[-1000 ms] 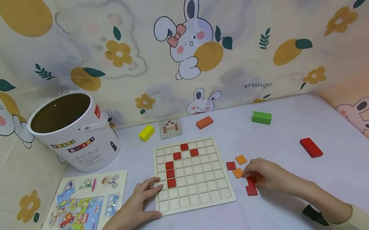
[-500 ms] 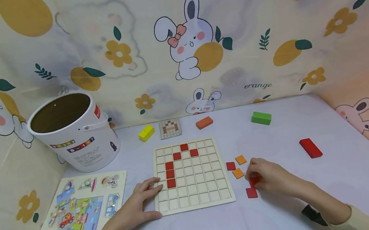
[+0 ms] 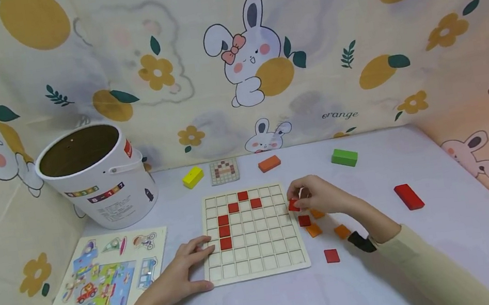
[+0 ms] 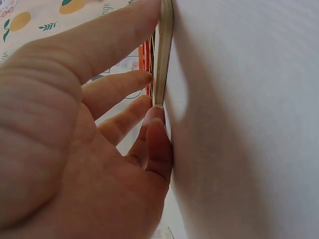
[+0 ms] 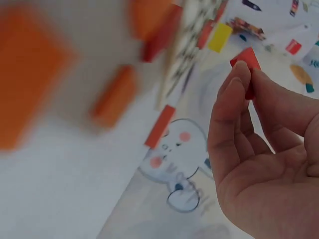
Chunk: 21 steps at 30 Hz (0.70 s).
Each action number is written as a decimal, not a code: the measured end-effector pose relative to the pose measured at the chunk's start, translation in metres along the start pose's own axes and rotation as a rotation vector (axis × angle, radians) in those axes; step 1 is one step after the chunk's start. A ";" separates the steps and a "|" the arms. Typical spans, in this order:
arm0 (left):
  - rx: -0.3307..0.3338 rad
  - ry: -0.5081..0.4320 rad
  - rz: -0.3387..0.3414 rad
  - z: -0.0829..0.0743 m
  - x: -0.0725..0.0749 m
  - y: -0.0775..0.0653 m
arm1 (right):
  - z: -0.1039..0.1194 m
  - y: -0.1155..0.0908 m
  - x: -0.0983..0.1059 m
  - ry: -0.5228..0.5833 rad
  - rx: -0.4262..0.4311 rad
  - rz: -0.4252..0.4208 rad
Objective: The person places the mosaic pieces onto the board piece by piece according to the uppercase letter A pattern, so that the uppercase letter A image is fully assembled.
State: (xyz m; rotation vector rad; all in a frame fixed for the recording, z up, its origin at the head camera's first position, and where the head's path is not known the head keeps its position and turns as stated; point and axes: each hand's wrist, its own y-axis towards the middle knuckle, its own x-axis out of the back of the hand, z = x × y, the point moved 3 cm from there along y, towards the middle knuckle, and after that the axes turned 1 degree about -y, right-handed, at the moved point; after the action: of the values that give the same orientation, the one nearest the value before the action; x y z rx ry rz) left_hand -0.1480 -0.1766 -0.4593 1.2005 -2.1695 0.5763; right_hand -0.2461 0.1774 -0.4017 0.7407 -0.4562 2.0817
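A cream grid board lies on the table with several red square tiles in its upper and left cells, one of them the top tile. My left hand rests along the board's left side, fingertips on the rim and thumb by the front left corner. In the left wrist view, its fingers reach the board's edge. My right hand pinches a red square tile between thumb and fingertips, raised beside the board's right edge. Below that hand lie another red tile and several orange tiles, one at the wrist.
One loose red tile lies nearer the front. Yellow, orange, green and red blocks stand around a small pattern card. At left are a white bucket and a picture puzzle board.
My right hand has picked up a red tile from the loose group and moved it up and left to the board's right edge. An orange tile now shows by the wrist. My left hand stays put.
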 end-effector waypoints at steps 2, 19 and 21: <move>0.001 0.001 0.001 0.000 0.000 0.000 | 0.004 0.015 -0.001 0.028 0.008 0.023; -0.009 0.002 0.002 0.002 0.000 0.000 | -0.003 0.065 -0.028 0.101 -0.025 0.144; -0.009 0.000 0.001 0.001 0.001 0.000 | -0.004 0.066 -0.030 0.087 -0.042 0.147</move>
State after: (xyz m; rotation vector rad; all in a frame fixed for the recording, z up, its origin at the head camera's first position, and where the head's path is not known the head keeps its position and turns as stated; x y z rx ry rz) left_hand -0.1487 -0.1775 -0.4598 1.1948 -2.1709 0.5668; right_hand -0.2878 0.1242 -0.4271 0.6052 -0.5176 2.2241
